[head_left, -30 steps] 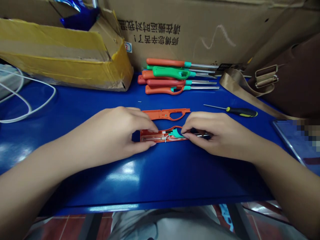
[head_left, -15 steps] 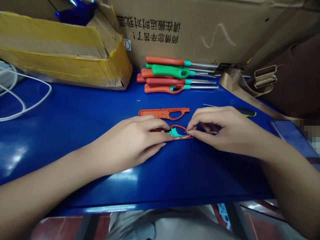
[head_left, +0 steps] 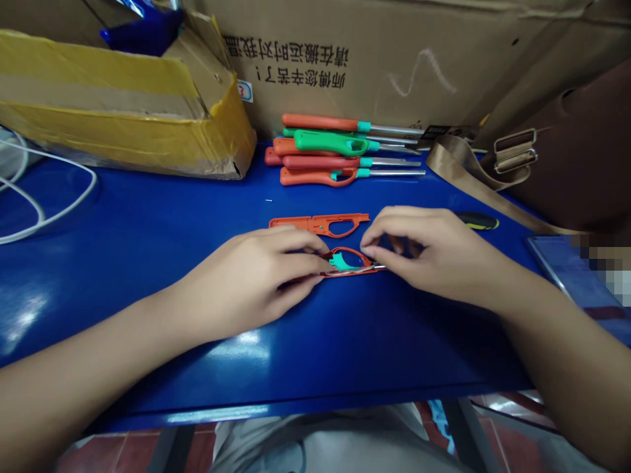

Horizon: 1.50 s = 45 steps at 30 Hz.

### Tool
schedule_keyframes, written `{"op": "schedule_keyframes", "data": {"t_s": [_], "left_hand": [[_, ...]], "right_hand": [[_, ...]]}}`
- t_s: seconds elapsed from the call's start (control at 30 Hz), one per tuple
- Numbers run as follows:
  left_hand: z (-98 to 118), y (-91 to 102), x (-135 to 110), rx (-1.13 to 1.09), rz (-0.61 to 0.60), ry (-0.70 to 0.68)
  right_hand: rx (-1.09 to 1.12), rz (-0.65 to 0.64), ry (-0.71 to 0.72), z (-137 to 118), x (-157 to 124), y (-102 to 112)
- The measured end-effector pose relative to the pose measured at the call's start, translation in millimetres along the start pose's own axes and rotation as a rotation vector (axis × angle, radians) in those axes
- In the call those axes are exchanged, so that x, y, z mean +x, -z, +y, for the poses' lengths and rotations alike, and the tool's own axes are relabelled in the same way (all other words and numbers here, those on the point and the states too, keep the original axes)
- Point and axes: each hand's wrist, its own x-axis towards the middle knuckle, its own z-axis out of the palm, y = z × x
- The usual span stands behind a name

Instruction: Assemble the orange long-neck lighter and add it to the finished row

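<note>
An opened lighter half (head_left: 349, 272) of orange plastic lies on the blue table, with a turquoise trigger (head_left: 340, 261) and a thin pale wire along its inside. My left hand (head_left: 261, 272) grips its handle end between thumb and fingers, covering most of that end. At the guard loop's right end, the thumb and forefinger of my right hand (head_left: 419, 253) are pinched together; whatever is between them is hidden. A short metal tube end (head_left: 378, 266) shows beneath those fingers. Just behind lies the matching orange shell half (head_left: 320, 224), touched by neither hand.
Several finished-looking long lighters (head_left: 320, 162) are piled at the back. A tiny metal pin (head_left: 269, 200) lies left of centre. To the right are a black-and-yellow handle (head_left: 478, 221), a brown strap (head_left: 458, 167) and a phone-like slab (head_left: 557, 263). A taped carton (head_left: 197, 148) stands back left.
My right fingertips have shifted slightly left and up off the lighter's lower edge, uncovering the metal tube end. My left fingers have drawn back a little, still on the handle.
</note>
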Motion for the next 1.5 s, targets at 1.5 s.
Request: {"op": "schedule_keyframes", "data": {"t_s": [1.5], "left_hand": [[-14,33.2,4,0.053,-0.013,0.043]], "right_hand": [[0.263,0.016,-0.106,3,5,-1]]}}
